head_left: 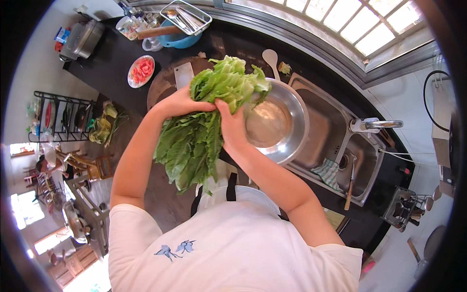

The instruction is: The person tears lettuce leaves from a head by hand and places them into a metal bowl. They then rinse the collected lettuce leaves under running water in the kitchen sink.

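Note:
A big bunch of leafy green lettuce (194,141) is held in both hands in front of my chest. Its pale stem ends point up and away, and dark leaves hang down toward me. My left hand (184,103) grips its left side, fingers mostly hidden behind the leaves. From the right, my right hand (232,125) closes around the bunch, thumb near my left thumb. Just right of the lettuce stands a wide metal bowl (302,119), partly covered by the leaves. Behind it lie a round chopping board (158,85) and a cleaver (184,75).
A plate of cut red pieces (141,71) sits far left; a blue basin (180,41) with utensils stands behind. Beyond the bowl lies a white paddle (270,59). Right is a double sink (318,104) with a faucet (382,125), checked cloth (328,174) and wooden-handled knife (350,187).

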`<move>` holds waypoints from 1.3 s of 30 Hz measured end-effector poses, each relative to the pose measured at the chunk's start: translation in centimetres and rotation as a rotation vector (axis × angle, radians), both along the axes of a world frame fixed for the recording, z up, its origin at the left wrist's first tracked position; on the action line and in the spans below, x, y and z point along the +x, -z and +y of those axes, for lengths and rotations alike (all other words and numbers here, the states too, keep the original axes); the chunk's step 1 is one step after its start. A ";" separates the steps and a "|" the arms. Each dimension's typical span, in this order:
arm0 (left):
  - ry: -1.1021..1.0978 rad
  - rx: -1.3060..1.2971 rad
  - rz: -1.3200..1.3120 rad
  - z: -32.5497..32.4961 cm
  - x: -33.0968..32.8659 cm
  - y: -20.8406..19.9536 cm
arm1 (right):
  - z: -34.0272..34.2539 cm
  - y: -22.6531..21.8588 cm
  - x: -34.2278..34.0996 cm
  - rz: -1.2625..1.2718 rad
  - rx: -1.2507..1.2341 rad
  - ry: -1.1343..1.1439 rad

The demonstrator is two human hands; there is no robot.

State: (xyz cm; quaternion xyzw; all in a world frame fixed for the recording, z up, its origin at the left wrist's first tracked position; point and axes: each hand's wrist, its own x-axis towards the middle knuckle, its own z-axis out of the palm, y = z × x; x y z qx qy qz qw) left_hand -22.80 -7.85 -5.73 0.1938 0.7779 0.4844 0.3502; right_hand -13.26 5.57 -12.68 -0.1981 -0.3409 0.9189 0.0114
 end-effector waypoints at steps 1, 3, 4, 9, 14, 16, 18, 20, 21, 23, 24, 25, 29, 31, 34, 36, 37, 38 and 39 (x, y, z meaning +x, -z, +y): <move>0.009 -0.025 0.002 -1.6 -1.0 0.0 | -1.7 0.6 -0.8 0.004 -0.001 0.015; 0.070 -0.038 0.102 -3.5 -3.7 0.5 | -4.7 1.6 -2.8 0.013 -0.005 0.055; 0.096 -0.055 0.144 -5.0 -4.8 0.9 | -5.7 1.5 -3.4 -0.007 -0.087 -0.001; 0.168 -0.171 0.213 -9.9 -11.3 5.6 | -10.1 2.3 -7.4 -0.209 -0.080 -0.102; 0.241 -0.350 0.458 -11.5 -14.4 8.9 | -11.2 5.3 -9.6 -0.316 0.059 -0.297; 0.310 -0.406 0.513 -10.9 -14.4 10.4 | -10.5 7.0 -9.5 -0.340 0.033 -0.339; 0.303 -0.448 0.519 -11.5 -14.4 12.4 | -9.7 6.4 -9.0 -0.355 0.167 -0.364; 0.318 -0.495 0.557 -11.6 -14.6 12.3 | -7.5 6.4 -8.1 -0.286 0.312 -0.360; 0.318 -0.523 0.577 -11.8 -14.8 12.0 | -6.1 6.6 -7.6 -0.202 0.392 -0.358; 0.328 -0.507 0.615 -12.5 -15.2 11.5 | -4.0 4.4 -7.2 -0.324 0.402 -0.011; 0.333 -0.499 0.636 -12.8 -15.3 11.1 | -1.6 6.1 -7.0 -0.289 0.536 0.105; 0.321 -0.452 0.603 -13.1 -15.5 11.1 | 0.8 7.9 -6.8 -0.366 0.785 0.219; 0.311 -0.260 0.481 -12.7 -16.6 10.8 | 11.4 20.1 -4.9 -0.657 1.812 0.589; 0.295 -0.227 0.477 -13.1 -16.8 11.0 | 12.1 20.6 -5.6 -0.664 1.730 0.523; 0.276 -0.095 0.392 -13.5 -18.0 11.5 | 12.2 20.9 -6.4 -0.738 1.519 0.314; 0.215 -0.134 0.253 -13.1 -18.6 11.3 | 12.4 21.8 -5.5 -0.711 1.660 0.334; 0.201 -0.179 0.249 -12.7 -19.0 11.3 | 12.7 22.0 -5.2 -0.695 1.733 0.351; 0.208 -0.174 0.301 -13.0 -19.3 12.0 | 11.9 20.8 -5.5 -0.614 1.614 0.378; 0.216 -0.169 0.353 -13.6 -19.5 12.9 | 11.2 19.5 -5.5 -0.535 1.495 0.405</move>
